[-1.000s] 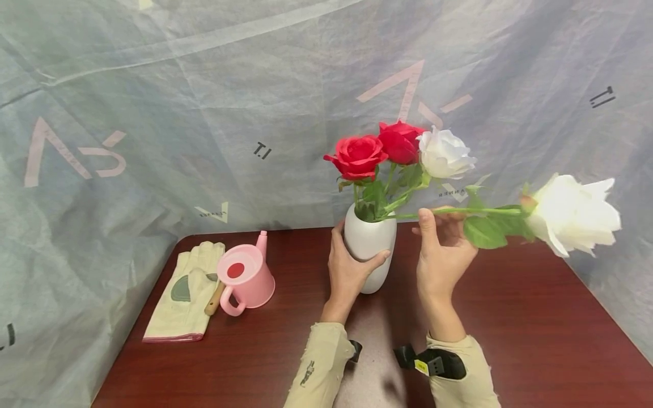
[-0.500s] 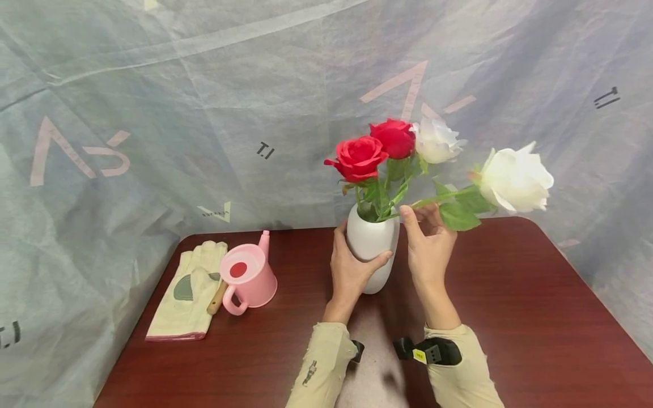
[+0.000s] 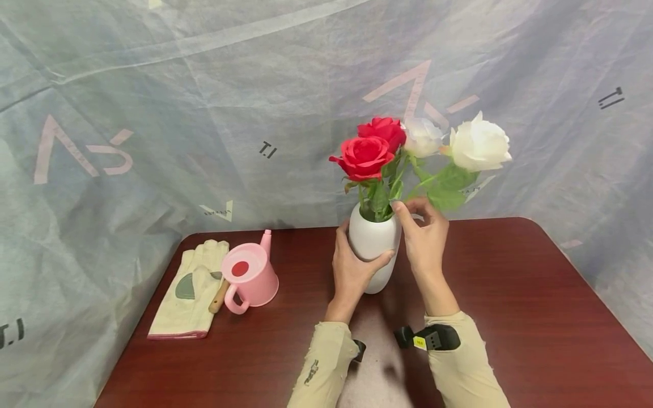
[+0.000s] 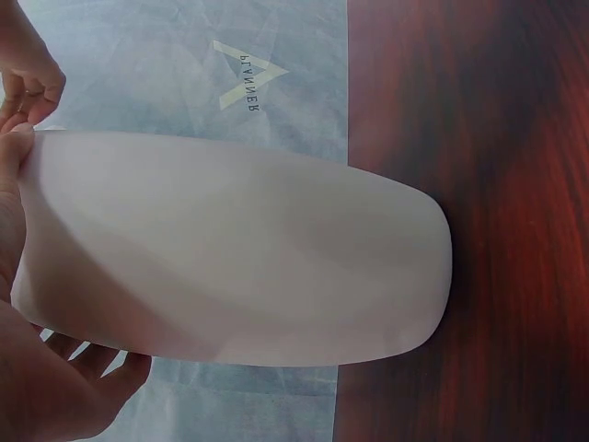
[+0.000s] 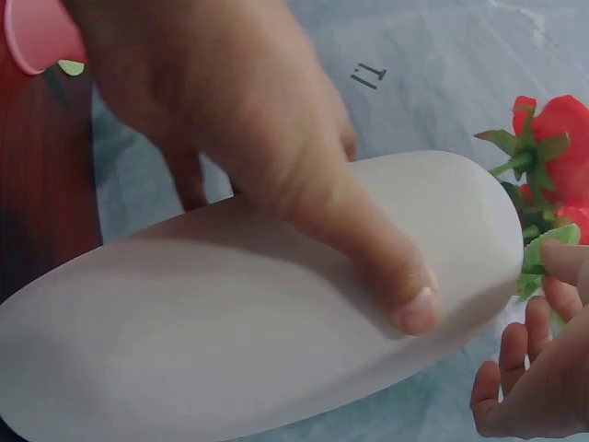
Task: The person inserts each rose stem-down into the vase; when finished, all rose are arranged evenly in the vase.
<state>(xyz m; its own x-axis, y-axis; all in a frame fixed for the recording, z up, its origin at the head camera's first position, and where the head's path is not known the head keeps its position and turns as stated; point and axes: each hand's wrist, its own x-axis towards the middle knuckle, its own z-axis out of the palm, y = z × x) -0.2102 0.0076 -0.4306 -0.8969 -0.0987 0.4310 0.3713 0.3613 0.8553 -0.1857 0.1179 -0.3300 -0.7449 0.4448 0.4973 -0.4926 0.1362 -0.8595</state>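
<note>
My left hand (image 3: 352, 269) grips the white vase (image 3: 370, 241) around its side, thumb across the front. In the right wrist view that thumb lies along the vase (image 5: 230, 341). Two red roses (image 3: 364, 157) and a white rose (image 3: 423, 137) stand in the vase. At the right of its mouth my right hand (image 3: 427, 238) pinches the green stem of another white rose (image 3: 480, 143), whose bloom leans out to the right. The stem's lower end is hidden behind the fingers and the rim. In the left wrist view the vase (image 4: 248, 249) fills the middle.
To the left on the dark red table (image 3: 510, 294) stands a pink watering can (image 3: 255, 277). Beside it lie pale work gloves (image 3: 186, 297) and a wooden handle (image 3: 218, 297) partly behind the can. A grey printed sheet (image 3: 229, 113) hangs behind the table.
My right hand has moved left to the vase mouth. The white rose it pinches has swung left and up, from nearly level to a steeper lean. My left hand keeps its hold.
</note>
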